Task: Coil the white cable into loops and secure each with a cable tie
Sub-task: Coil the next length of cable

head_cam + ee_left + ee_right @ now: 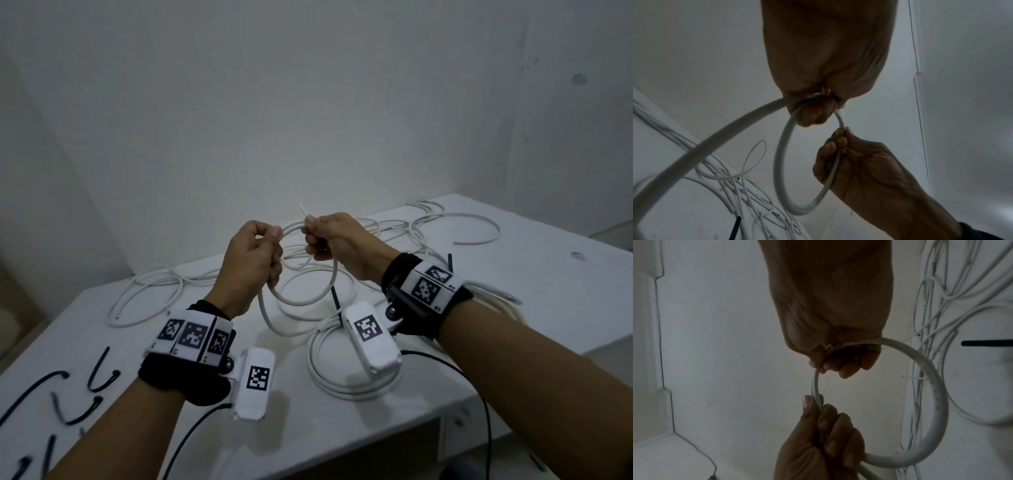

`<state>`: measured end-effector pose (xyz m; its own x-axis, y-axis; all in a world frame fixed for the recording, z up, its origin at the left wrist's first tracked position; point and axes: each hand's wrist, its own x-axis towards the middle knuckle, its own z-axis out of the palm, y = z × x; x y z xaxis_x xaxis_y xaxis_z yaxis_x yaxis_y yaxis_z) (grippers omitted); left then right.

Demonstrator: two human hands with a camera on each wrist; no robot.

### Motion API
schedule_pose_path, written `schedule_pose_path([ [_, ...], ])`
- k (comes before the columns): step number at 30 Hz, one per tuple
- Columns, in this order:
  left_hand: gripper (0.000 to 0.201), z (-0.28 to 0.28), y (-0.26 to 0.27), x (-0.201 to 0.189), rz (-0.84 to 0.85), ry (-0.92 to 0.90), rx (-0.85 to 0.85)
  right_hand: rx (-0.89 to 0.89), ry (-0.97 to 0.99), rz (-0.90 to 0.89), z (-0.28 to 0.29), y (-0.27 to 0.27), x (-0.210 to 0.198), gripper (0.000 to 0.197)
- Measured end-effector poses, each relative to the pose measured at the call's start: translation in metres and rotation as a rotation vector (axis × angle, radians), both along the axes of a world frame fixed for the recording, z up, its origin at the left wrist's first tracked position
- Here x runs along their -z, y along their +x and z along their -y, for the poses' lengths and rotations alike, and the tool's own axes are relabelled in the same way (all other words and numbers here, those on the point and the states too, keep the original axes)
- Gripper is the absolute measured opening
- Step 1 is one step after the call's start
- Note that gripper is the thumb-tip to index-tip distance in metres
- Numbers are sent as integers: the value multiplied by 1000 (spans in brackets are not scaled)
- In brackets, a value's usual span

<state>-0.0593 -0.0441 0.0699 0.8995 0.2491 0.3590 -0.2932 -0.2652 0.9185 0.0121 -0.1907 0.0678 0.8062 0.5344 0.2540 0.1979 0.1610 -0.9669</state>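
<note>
I hold one loop of the white cable [310, 301] in the air above the white table [534, 260]. My left hand [274, 236] grips the loop's top left, fingers curled round the cable [781, 162]. A short gap to the right, my right hand [310, 233] pinches the same loop [937, 394]. A thin white tip [301, 209] sticks up from the right hand's fingers; whether it is a tie or the cable end I cannot tell. From the left hand, the cable's tail [270, 322] hangs down to the table.
A coiled white bundle [329, 380] with a black tie [335, 301] lies under my right wrist. Several loose black cable ties [96, 377] lie at the table's front left. Loose white cable [479, 222] sprawls along the back by the wall.
</note>
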Motion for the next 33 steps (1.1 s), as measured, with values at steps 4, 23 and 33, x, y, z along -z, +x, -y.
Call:
schedule_pose_path([
  [4, 20, -6, 3, -6, 65, -76, -47, 140, -101, 26, -1, -1, 0, 43],
  [23, 24, -29, -16, -17, -46, -369, -129, 478, 436, -693, -13, 1, 43, 26],
  [33, 27, -8, -14, -10, -119, -239, 13, 156, -186, 86, 29, -11, -13, 25],
])
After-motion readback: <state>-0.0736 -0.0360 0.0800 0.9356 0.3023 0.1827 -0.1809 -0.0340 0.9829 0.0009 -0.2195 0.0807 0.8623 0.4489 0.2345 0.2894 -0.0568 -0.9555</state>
